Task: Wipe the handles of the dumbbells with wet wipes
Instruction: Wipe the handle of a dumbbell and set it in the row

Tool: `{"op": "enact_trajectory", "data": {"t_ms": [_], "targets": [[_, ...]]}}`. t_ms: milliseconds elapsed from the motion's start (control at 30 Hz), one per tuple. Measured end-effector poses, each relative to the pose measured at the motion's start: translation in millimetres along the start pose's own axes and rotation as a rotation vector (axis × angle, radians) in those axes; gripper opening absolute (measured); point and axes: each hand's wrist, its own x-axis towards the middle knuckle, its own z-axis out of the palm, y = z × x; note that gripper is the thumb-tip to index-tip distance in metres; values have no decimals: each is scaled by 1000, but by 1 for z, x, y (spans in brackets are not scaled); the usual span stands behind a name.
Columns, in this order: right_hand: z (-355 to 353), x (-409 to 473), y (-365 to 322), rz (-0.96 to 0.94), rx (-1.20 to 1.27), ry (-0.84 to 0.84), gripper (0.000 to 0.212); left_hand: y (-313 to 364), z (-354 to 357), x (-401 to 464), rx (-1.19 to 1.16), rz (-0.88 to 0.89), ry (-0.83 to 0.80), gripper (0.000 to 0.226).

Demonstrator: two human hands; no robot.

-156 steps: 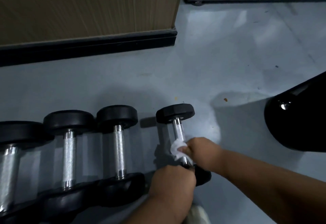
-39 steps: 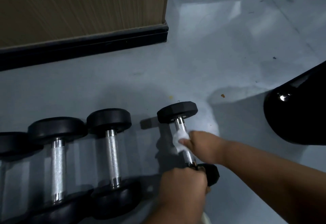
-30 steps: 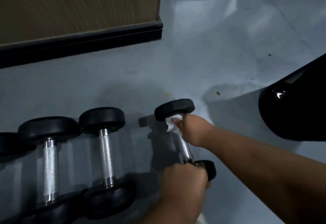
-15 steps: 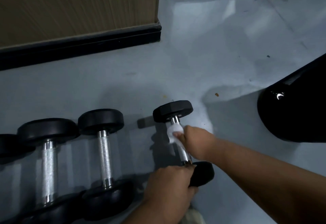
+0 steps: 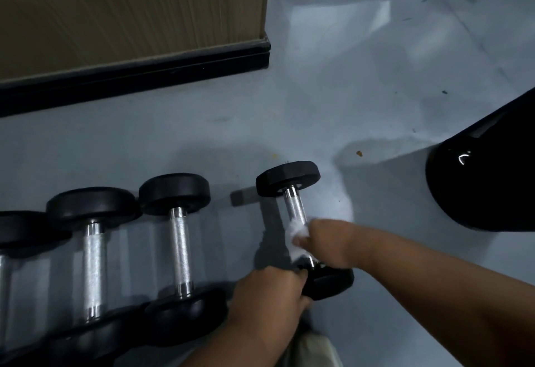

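The small dumbbell [image 5: 301,230] lies on the floor [image 5: 362,100] just ahead of both hands, its chrome handle [image 5: 293,207] running from the near head up and slightly left to the far head. The left hand [image 5: 266,294] grips the near head (steadying it, I judge). The right hand [image 5: 327,243], nearer the handle, pinches a white wet wipe [image 5: 295,236] round its lower part, so the next stroke probably runs along that axis.

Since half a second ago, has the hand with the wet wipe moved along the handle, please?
Yes. The right hand with the wet wipe slid down the handle, away from the far dumbbell head.
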Motion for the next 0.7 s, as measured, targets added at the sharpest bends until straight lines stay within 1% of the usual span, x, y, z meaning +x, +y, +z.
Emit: {"op": "enact_trajectory", "data": {"t_ms": [67,133,200,233,267,300,333,367,433,533,567,600,700], "targets": [[0,-8,4,-25,12,-49,39,3,3,3,33,28,-8,47],[-7,4,1,-38,-25,58,41,4,5,6,42,33,-18,46],[-14,24,-3,-9,-56,211,43,3,6,6,37,37,-19,46],[-17,32,-7,15,-44,266,40,1,6,6,36,35,-19,45],[-19,40,-8,43,-22,279,32,1,6,6,42,38,-16,44],[-22,42,-9,36,37,299,32,0,4,5,48,40,-15,43],[-22,41,-8,30,29,305,34,0,3,5,59,45,-16,41],[-19,36,-5,7,14,279,31,0,1,6,59,52,-18,40],[-7,14,1,-45,-16,200,26,0,-1,7,55,62,-44,37],[11,-6,13,-19,-4,31,28,-3,1,12,36,77,-81,42],[11,-6,14,-17,-10,14,28,-3,1,13,35,80,-85,43],[9,-3,14,-18,-13,34,28,-2,0,13,47,84,-92,44],[-8,15,-1,-15,-3,212,32,-3,2,16,75,84,-98,48]]}}
